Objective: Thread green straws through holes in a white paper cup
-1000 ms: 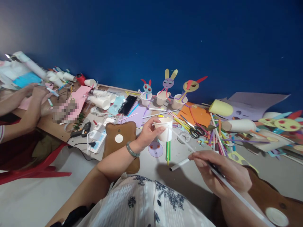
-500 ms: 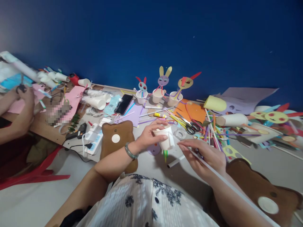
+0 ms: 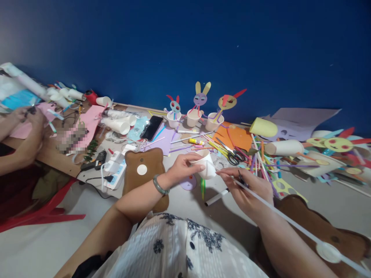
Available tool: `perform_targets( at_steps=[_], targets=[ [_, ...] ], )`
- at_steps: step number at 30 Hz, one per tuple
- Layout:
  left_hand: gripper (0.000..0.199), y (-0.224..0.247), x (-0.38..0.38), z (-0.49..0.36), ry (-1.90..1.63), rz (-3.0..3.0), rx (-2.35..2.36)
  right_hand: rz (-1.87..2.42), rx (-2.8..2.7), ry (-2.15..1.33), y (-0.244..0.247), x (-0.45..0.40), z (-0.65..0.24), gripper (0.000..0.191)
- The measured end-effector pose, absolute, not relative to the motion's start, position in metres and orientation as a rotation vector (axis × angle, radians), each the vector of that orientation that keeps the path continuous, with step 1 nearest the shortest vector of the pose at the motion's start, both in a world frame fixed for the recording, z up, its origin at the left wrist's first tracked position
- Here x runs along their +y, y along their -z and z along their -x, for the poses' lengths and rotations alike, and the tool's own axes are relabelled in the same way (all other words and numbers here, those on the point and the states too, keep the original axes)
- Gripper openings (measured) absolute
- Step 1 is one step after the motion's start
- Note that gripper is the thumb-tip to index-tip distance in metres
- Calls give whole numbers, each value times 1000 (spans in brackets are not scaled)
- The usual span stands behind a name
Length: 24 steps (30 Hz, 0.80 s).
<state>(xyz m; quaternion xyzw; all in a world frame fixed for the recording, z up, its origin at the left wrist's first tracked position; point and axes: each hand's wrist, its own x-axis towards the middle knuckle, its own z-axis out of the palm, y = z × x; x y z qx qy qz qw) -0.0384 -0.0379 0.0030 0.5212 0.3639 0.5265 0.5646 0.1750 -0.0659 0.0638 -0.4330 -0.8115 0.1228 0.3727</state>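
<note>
My left hand (image 3: 187, 168) is closed around a white paper cup (image 3: 206, 164), thumb on its side and fingers at the rim. A pale band lies across the cup's wall. Just right of the cup, my right hand (image 3: 246, 189) pinches a long narrow white strip (image 3: 278, 210), which trails over the forearm to the lower right. Something small and dark (image 3: 241, 177) shows between the right fingers; I cannot make out what it is. Below the cup lie a purple paper circle (image 3: 189, 182), green and yellow sticks (image 3: 203, 188) and a white marker (image 3: 216, 197).
Three cups with paper rabbit figures (image 3: 199, 99) stand by the blue wall. Black-handled scissors (image 3: 236, 157) lie among coloured sticks. A brown bear-shaped mat (image 3: 144, 170), a power strip (image 3: 116, 175) and a phone (image 3: 151, 128) are leftward. Another person's hands (image 3: 31, 119) work at far left.
The white strip has swung away from my right forearm and shows more fully. My right hand has turned slightly at the cup, and the cup has tilted a little. The other person's hands have shifted.
</note>
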Motion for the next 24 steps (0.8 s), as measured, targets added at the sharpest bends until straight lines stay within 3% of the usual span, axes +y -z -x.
perform_targets(
  at_steps=[10, 24],
  targets=[
    [50, -1, -42, 39, -1103, -1235, 895, 1306, -1968, -434, -57, -56, -176, 21],
    [33, 1, -42, 37, -1186, -1472, 1016, 1228, -1961, -443, -51, -52, -172, 19]
  ],
)
